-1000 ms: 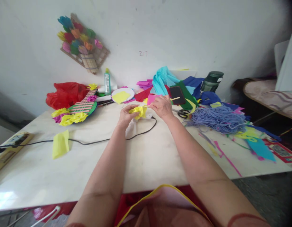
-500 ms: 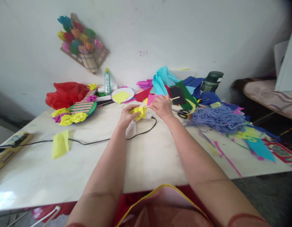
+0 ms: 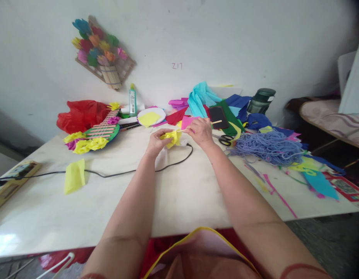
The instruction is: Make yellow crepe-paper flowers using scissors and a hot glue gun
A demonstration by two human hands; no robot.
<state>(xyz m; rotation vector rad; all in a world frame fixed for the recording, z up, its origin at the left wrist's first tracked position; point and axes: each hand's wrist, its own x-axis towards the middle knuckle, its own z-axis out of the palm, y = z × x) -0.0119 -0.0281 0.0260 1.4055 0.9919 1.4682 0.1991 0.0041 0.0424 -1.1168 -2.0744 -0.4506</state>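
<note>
My left hand (image 3: 157, 142) is closed on a crumpled yellow crepe paper flower (image 3: 172, 138), held just above the middle of the table. In my right hand (image 3: 200, 131) is a thin wooden stick (image 3: 216, 122); its near end meets the yellow paper and its other end sticks out past my knuckles. Below my hands stands a white device, mostly hidden, with a black cord (image 3: 187, 155) running from it. A pink paper sheet (image 3: 188, 122) lies just behind my right hand. Black-handled scissors (image 3: 225, 140) rest to its right.
At right lies a heap of blue yarn (image 3: 268, 147) among paper scraps. Behind are a phone (image 3: 218, 117), a green flask (image 3: 262, 100) and a glue bottle (image 3: 132, 102). A decorated green piece (image 3: 102, 133), a yellow paper sheet (image 3: 74, 176) and a power strip (image 3: 19, 178) are left.
Almost nothing differs. Both hands keep their hold on the yellow flower and the stick; the whole view has shifted very slightly.
</note>
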